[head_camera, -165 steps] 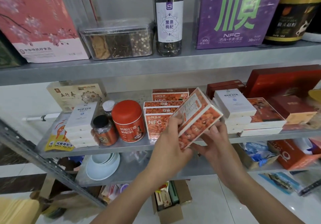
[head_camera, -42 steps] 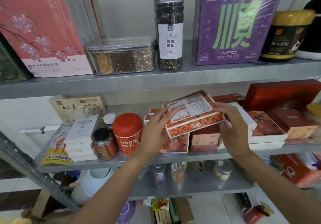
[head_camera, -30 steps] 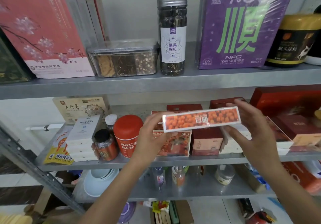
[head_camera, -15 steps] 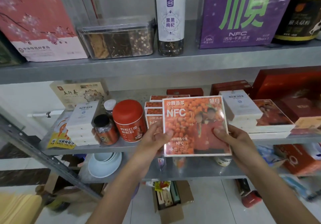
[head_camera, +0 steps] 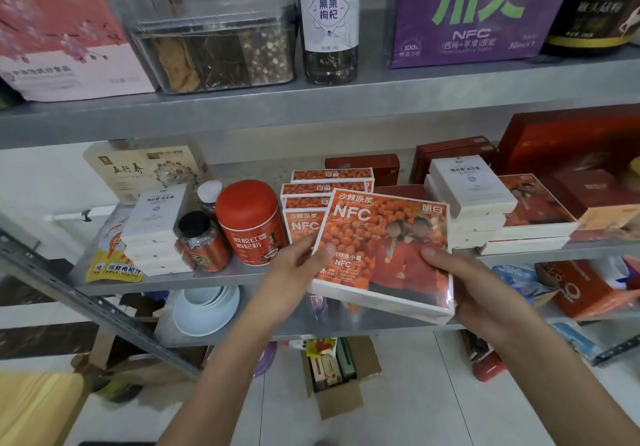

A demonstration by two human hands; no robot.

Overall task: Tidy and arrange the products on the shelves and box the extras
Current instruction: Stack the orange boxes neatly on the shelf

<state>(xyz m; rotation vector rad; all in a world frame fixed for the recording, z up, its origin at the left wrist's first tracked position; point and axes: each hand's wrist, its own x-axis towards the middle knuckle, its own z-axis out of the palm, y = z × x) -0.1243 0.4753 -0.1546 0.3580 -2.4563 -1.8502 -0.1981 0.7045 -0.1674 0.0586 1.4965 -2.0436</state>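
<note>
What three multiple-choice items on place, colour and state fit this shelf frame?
1. Relative to the shelved stack of orange boxes, the red canister stands: A on top; B left; C right.
2. The top shelf's NFC carton is: A purple; B blue; C yellow.
3. The orange box nearest the camera is: A lying on the shelf; B on the floor; C held by both hands.
Key: B, canister sits left of the stack; A, its face is purple; C, left hand and right hand grip its sides.

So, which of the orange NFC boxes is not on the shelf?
The front box, held between the left hand and right hand; the other boxes sit stacked on the shelf.
</note>
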